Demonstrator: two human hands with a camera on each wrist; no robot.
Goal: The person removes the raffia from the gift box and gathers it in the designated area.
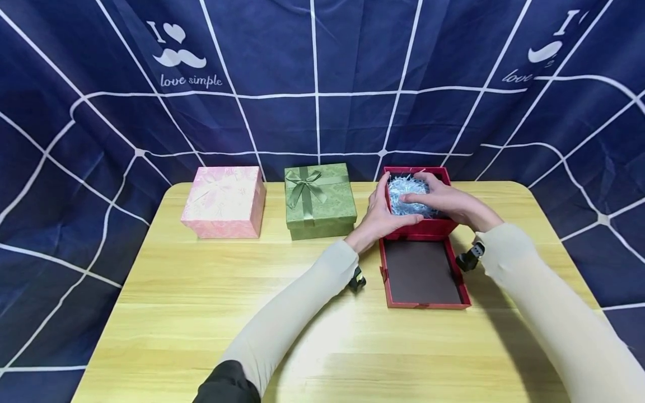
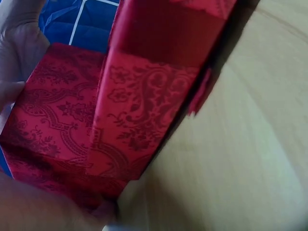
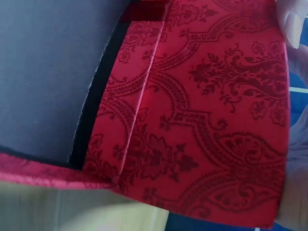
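A red patterned gift box [image 1: 435,226] stands at the right of the table, filled with pale blue shredded paper [image 1: 403,190]. My left hand [image 1: 380,215] holds the box's left side, with the thumb along the front rim and fingers by the left rim. Over the right part of the box, my right hand [image 1: 448,198] has its thumb and fingers spread on the shredded paper; whether they pinch any is hidden. Directly in front lies the red lid [image 1: 423,306], with its dark inside up. Both wrist views show the patterned box wall [image 2: 62,110] [image 3: 216,120] beside the lid.
Left of the red box stand a green gift box [image 1: 332,207] with a ribbon bow and a pink gift box [image 1: 227,196]. They share a pale wooden table [image 1: 227,302]. Blue white-lined cloth [image 1: 353,56] hangs close behind and at both sides.
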